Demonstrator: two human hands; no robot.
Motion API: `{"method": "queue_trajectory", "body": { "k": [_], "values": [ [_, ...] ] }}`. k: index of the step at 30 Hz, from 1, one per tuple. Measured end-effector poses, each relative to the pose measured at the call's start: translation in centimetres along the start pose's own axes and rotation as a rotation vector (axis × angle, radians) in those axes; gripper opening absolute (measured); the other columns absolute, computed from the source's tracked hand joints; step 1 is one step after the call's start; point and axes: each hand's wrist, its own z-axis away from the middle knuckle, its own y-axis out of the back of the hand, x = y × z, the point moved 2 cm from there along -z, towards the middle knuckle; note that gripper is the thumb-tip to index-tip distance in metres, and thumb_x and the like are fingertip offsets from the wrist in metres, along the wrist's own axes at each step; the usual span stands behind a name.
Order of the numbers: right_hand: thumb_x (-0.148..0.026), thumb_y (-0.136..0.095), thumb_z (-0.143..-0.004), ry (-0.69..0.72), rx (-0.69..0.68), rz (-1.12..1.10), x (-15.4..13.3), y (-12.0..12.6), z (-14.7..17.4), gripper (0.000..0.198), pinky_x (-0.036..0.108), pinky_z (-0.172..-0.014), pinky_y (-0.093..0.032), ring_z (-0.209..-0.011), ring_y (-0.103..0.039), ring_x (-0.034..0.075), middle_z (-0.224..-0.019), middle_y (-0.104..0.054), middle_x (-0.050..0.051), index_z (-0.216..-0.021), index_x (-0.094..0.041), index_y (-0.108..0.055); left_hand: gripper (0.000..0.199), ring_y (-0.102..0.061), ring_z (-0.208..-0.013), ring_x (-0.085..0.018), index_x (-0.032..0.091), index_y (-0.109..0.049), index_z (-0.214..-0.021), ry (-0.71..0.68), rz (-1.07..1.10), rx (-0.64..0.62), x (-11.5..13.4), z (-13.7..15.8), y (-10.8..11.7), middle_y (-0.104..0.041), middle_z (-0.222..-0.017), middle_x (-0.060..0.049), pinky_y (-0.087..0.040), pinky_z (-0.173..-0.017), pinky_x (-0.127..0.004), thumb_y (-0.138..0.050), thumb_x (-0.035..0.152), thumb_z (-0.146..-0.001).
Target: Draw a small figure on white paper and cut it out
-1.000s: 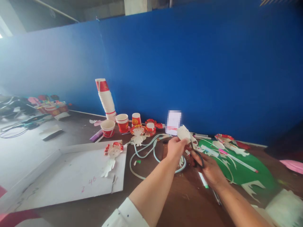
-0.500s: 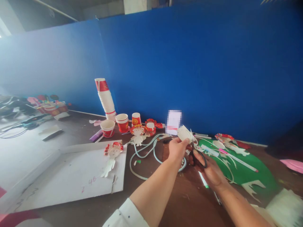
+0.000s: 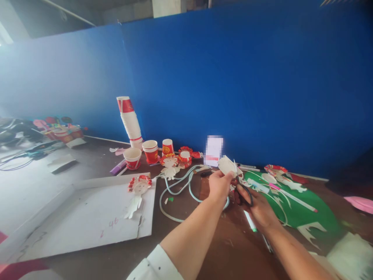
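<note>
Pinched in my left hand is a piece of white paper, partly cut, with a thin strip standing up at its right side. My right hand is closed round the dark handles of a pair of scissors. The blades point up toward the paper and are mostly hidden behind my left fingers. Just right of my hands lies a green round sheet with paper scraps and pens on it. A looped pale blue cable runs along the left of my left hand.
A white cardboard lid bears a paper figure with a red frill. Behind it stand a tall stack of paper cups and several red cups. A blue partition closes off the back. At right lies a pink marker.
The white paper has turned slightly in my left hand. My right hand and the scissors have shifted a little to the left. Everything else stays put.
</note>
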Motion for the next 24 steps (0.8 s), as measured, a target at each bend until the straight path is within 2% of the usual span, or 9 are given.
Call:
{"method": "queue_trajectory", "body": {
  "k": [3,9,18,24],
  "values": [
    [-0.055,-0.064,-0.081,-0.045,-0.057,-0.052,-0.1,0.0,0.0,0.035,0.027,-0.055,-0.037,-0.063,-0.048,0.017,-0.065,-0.055,0.0,-0.071,-0.022,-0.065,0.011,-0.061,-0.06,-0.015,0.013,-0.068,-0.074,-0.007,0.001,0.003,-0.3,-0.3,0.0,-0.067,-0.068,-0.006,-0.046,-0.059,-0.024,-0.066,0.023,-0.07],
    [-0.061,-0.061,-0.08,-0.032,-0.048,0.053,-1.0,-0.1,0.2,0.044,0.028,-0.055,-0.035,-0.06,-0.045,0.016,-0.061,-0.053,0.0,-0.059,-0.022,-0.059,0.011,-0.062,-0.06,-0.016,0.013,-0.068,-0.073,0.001,0.019,-0.001,-0.3,-0.2,0.0,-0.067,-0.067,-0.006,-0.047,-0.058,-0.025,-0.067,0.024,-0.069],
    [-0.059,-0.062,-0.081,-0.045,-0.04,0.076,-1.2,-0.2,0.4,0.04,0.029,-0.055,-0.033,-0.061,-0.046,0.017,-0.061,-0.055,0.0,-0.063,-0.023,-0.062,0.012,-0.065,-0.063,-0.019,0.013,-0.067,-0.072,0.005,0.007,0.01,-0.5,-0.3,0.0,-0.069,-0.07,-0.008,-0.048,-0.059,-0.026,-0.068,0.025,-0.069],
    [-0.059,-0.062,-0.08,-0.046,-0.024,0.125,-1.9,-0.3,0.5,0.04,0.03,-0.056,-0.036,-0.06,-0.047,0.018,-0.061,-0.057,0.001,-0.062,-0.023,-0.063,0.013,-0.063,-0.061,-0.018,0.013,-0.066,-0.071,0.009,0.002,0.016,-0.4,-0.1,-0.1,-0.068,-0.068,-0.008,-0.047,-0.056,-0.025,-0.068,0.026,-0.068]
  ]
}}
